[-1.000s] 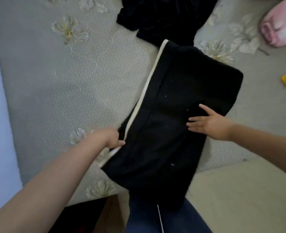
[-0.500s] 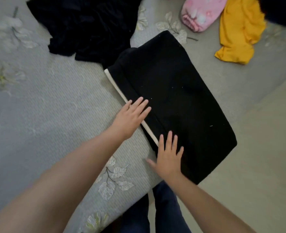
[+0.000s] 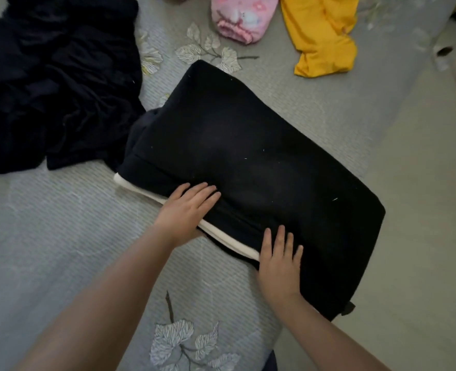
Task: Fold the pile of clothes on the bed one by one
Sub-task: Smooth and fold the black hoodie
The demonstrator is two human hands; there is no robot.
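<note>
Both hands, left hand (image 3: 185, 211) and right hand (image 3: 279, 263), are pressed flat with fingers straight on the folded black garment (image 3: 248, 167) lying along the bed (image 3: 47, 236)'s near edge, crumpled dark clothes (image 3: 58, 81) heaped just beside it.

a pale beige floor (image 3: 422, 236) fills the 3 o'clock side of the view, running down toward 5 o'clock. a small dark object (image 3: 443, 51) lies at about 2 o'clock, near the top right corner; what it is cannot be told. dark blue trousers (image 3: 271, 362) of the person show at 6 o'clock.
</note>
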